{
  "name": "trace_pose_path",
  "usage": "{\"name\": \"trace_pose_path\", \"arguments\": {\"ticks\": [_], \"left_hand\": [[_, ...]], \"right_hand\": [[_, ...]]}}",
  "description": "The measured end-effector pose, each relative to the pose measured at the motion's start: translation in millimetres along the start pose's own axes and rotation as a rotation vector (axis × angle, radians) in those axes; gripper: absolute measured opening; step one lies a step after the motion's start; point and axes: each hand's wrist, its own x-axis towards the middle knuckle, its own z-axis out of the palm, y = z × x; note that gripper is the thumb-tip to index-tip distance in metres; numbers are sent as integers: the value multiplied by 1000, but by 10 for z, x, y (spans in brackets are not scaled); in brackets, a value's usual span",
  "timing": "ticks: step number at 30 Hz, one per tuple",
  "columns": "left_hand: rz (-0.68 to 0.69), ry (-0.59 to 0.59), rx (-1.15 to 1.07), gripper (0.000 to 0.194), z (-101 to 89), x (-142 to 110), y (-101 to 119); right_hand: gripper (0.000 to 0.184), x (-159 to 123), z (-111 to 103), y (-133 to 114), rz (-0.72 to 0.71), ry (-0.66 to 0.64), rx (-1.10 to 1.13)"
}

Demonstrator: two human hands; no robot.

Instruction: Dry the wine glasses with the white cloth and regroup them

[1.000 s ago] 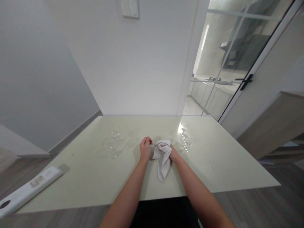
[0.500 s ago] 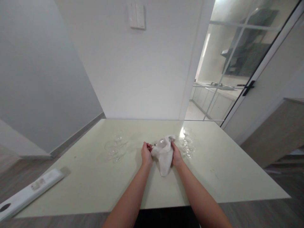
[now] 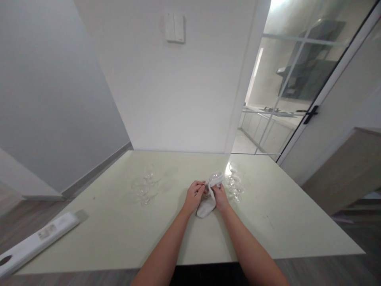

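My left hand (image 3: 195,194) and my right hand (image 3: 220,196) meet over the middle of a pale green table (image 3: 119,234). Together they hold a clear stemmed glass (image 3: 215,177) wrapped in a white cloth (image 3: 206,206). The left fingers pinch the glass near its stem. The right hand grips the cloth against the bowl, and the cloth's loose end hangs down to the tabletop. More clear stemmed glasses stand on both sides: a group on the left (image 3: 143,186) and a group on the right (image 3: 235,182).
A long white box (image 3: 35,241) lies at the table's near left corner. A white wall with a light switch (image 3: 175,27) rises behind the table. A glass door with a black handle (image 3: 311,113) stands at the right, beside a wooden cabinet (image 3: 345,171).
Both hands moved slightly right and closer together. The glass turned from lying sideways to more upright, and the cloth bunched up tighter round it.
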Motion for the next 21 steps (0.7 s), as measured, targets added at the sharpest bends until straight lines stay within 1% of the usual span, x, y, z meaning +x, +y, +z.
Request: {"name": "trace_pose_path", "arguments": {"ticks": [1,3,5,6,8,10,11,14,16,18,21], "left_hand": [[32,34,31,32,-14,0,18],[39,155,50,27,-41,10,29],[3,246,13,20,-54,25,9],[-14,260,-23,20,-54,31,-8],[-40,243,-110,29,-46,39,-40],[-79,214,-203,36,-34,39,-54],[-108,192,-251,37,-30,37,-51],[-218,98,-410,38,-30,30,-10],[-273,33,-508,44,-34,27,29],[-291,7,-560,50,-32,29,58],[-266,49,-537,53,-19,39,61]], "right_hand": [[36,8,-9,-5,-9,19,-36],[33,6,-20,2,-2,12,-136],[33,-19,-18,32,23,-87,-253],[34,-37,-12,53,33,-157,-312],[36,-78,3,92,40,-285,-411],[37,-118,12,112,75,-360,-462],[36,-137,13,110,116,-382,-466],[31,-182,-6,68,272,-444,-400],[26,-201,-20,33,325,-493,-342],[24,-210,-19,13,324,-495,-320],[32,-210,16,12,281,-396,-355]]}}
